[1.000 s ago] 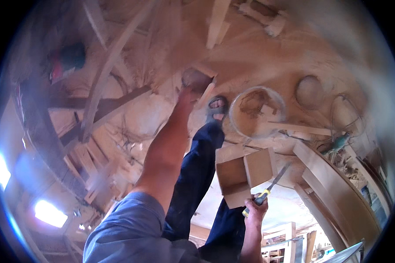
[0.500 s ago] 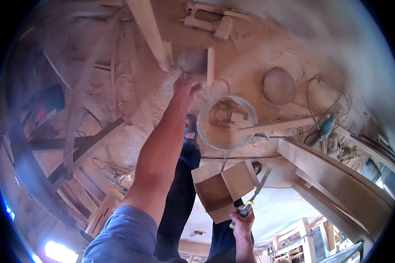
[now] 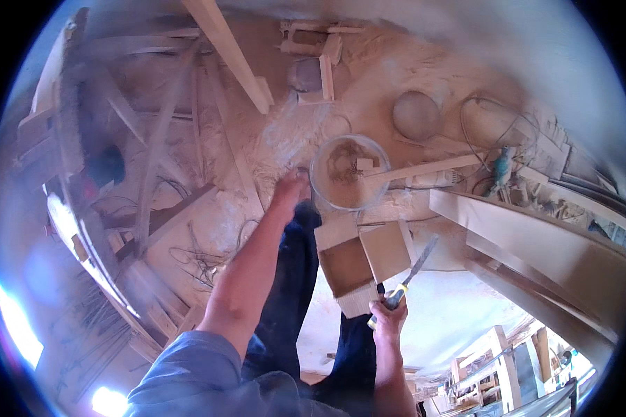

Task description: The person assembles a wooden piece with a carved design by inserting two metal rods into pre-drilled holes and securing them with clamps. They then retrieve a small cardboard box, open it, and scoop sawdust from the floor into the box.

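My right hand is closed round the yellow-and-dark handle of a chisel, whose blade points up and away to the right. Just beside that hand is an open cardboard box, flaps folded out, in front of my knees; whether the hand touches it I cannot tell. My left hand is low above the dusty floor, close to the left side of a round, clear-rimmed basin. Its fingers are blurred. Inside the basin lie a tangle of thin brownish bits and a small pale wood block.
A wooden bar runs from the basin to a green power tool with a cord. Long boards stand at right. A round disc and a dark block lie beyond. Timber beams and cables are at left.
My left hand has come back from beside the dark block toward me, to the basin's left side. The right hand still holds the chisel. The view has shifted somewhat.
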`<control>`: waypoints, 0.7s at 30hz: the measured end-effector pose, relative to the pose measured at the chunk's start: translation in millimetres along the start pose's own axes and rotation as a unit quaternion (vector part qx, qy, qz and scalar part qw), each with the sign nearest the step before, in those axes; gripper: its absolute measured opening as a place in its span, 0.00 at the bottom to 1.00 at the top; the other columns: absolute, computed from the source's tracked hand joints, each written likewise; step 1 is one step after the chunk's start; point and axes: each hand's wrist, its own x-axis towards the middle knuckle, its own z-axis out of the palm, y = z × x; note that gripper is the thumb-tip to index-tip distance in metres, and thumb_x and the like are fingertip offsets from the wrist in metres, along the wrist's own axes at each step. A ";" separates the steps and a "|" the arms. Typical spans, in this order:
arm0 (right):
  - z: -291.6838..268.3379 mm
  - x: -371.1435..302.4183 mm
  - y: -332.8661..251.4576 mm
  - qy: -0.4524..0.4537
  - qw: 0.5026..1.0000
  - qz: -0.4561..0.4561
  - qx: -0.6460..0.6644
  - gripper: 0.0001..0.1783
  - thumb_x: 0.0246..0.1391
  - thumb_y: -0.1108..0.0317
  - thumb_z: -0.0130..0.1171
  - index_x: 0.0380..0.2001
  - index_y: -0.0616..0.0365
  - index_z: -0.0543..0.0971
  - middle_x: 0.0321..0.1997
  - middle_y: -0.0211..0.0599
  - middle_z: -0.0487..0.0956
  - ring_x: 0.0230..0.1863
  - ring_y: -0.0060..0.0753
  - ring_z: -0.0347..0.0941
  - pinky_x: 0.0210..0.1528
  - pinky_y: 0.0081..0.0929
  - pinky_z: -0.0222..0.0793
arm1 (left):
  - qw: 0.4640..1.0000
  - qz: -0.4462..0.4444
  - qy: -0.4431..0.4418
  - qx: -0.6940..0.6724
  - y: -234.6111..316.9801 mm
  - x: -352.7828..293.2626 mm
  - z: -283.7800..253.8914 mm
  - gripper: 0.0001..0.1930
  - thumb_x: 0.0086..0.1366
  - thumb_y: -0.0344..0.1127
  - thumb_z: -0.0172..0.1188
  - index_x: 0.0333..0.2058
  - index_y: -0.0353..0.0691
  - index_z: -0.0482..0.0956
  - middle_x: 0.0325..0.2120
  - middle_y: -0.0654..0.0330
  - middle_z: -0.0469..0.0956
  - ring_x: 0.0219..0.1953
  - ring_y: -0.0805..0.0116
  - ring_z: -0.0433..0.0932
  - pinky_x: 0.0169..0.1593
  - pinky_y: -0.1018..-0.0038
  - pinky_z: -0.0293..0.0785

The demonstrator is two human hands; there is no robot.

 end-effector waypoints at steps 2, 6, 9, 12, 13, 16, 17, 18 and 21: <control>1.4 -17.4 -14.2 0.007 0.999 -0.018 0.044 0.21 0.41 0.83 0.65 0.37 0.55 0.70 0.29 0.28 0.72 0.25 0.21 0.70 0.29 0.22 0.69 | 0.998 -0.054 -0.037 -0.008 -19.7 -66.1 7.8 0.16 0.70 0.44 0.55 0.52 0.45 0.75 0.36 0.70 0.77 0.39 0.77 0.74 0.44 0.73 0.72; 0.9 -53.1 -47.6 0.041 0.998 -0.044 0.016 0.17 0.41 0.81 0.64 0.33 0.55 0.70 0.27 0.26 0.72 0.24 0.19 0.68 0.29 0.21 0.68 | 0.978 -0.110 -0.142 -0.106 5.8 -181.9 41.8 0.39 0.69 0.51 0.59 0.72 0.46 0.52 0.66 0.59 0.65 0.66 0.59 0.64 0.62 0.55 0.63; -23.0 -65.2 -23.9 0.063 0.991 -0.098 -0.067 0.12 0.50 0.72 0.63 0.38 0.59 0.74 0.29 0.28 0.75 0.25 0.21 0.69 0.27 0.24 0.69 | 0.955 -0.097 -0.172 -0.223 28.4 -233.7 49.6 0.44 0.65 0.59 0.61 0.72 0.47 0.53 0.67 0.60 0.64 0.71 0.59 0.55 0.68 0.45 0.48; -10.1 -125.5 -83.9 0.017 0.996 -0.088 0.018 0.15 0.46 0.74 0.66 0.38 0.59 0.74 0.31 0.28 0.75 0.29 0.20 0.70 0.29 0.23 0.69 | 0.967 0.094 -0.235 -0.008 51.7 -251.3 44.0 0.43 0.64 0.57 0.62 0.71 0.43 0.57 0.65 0.59 0.66 0.69 0.64 0.59 0.69 0.60 0.53; -19.0 -126.9 -75.7 -0.001 0.996 -0.090 0.026 0.16 0.44 0.75 0.67 0.37 0.58 0.74 0.32 0.28 0.75 0.29 0.20 0.70 0.31 0.23 0.68 | 0.968 0.124 -0.211 0.053 83.1 -275.9 52.9 0.39 0.64 0.50 0.63 0.67 0.35 0.62 0.60 0.55 0.71 0.60 0.65 0.69 0.65 0.68 0.61; -18.9 -168.3 -104.1 -0.039 0.992 -0.094 0.072 0.19 0.43 0.77 0.67 0.40 0.57 0.72 0.33 0.29 0.76 0.30 0.19 0.70 0.32 0.21 0.68 | 0.988 0.047 -0.138 0.059 97.2 -300.3 57.2 0.24 0.65 0.38 0.64 0.56 0.34 0.74 0.45 0.63 0.80 0.46 0.72 0.75 0.55 0.70 0.69; -19.6 -182.2 -110.4 -0.047 0.990 -0.101 0.082 0.19 0.43 0.77 0.67 0.40 0.57 0.72 0.33 0.30 0.76 0.30 0.19 0.70 0.32 0.21 0.68 | 0.988 0.047 -0.140 0.042 94.5 -303.5 56.7 0.20 0.66 0.39 0.63 0.53 0.35 0.77 0.43 0.64 0.79 0.44 0.74 0.74 0.52 0.72 0.69; -20.7 -195.5 -115.4 -0.056 0.988 -0.108 0.091 0.19 0.43 0.77 0.67 0.40 0.58 0.72 0.33 0.30 0.76 0.30 0.19 0.70 0.32 0.21 0.68 | 0.988 0.020 -0.151 0.041 90.0 -305.8 55.1 0.20 0.66 0.40 0.63 0.53 0.36 0.77 0.44 0.64 0.79 0.43 0.75 0.74 0.51 0.73 0.69; -18.1 -230.2 -118.7 -0.008 0.988 -0.123 0.092 0.19 0.43 0.77 0.66 0.40 0.58 0.72 0.34 0.31 0.77 0.30 0.20 0.70 0.33 0.21 0.69 | 0.981 -0.014 -0.177 0.076 102.2 -317.8 44.1 0.22 0.67 0.43 0.63 0.54 0.37 0.77 0.45 0.63 0.79 0.44 0.75 0.74 0.50 0.75 0.68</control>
